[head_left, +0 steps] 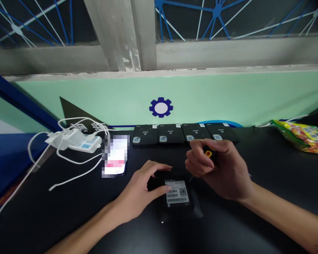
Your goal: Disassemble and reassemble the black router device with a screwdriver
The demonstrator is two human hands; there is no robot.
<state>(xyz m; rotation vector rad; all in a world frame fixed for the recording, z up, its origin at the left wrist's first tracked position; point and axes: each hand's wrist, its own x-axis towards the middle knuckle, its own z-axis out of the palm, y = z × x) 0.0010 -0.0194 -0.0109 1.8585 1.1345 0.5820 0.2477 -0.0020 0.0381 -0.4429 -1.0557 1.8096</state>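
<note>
A black square device [192,206] with a white printed label [177,192] rests on the dark table in front of me. My left hand [145,188] grips it from the left, thumb on the label and fingers curved over its far edge. Closed around a small screwdriver [208,153] with a black and yellow handle is my right hand [219,165]. The thin shaft slants down toward the device's right far corner. Whether its tip touches the device I cannot tell.
Several flat black boxes [145,134] stand in a row along the green wall. A lit phone [116,155] lies left of them, beside a white power strip [87,143] with tangled white cables [79,163]. At the far right lies a yellow snack bag [304,135].
</note>
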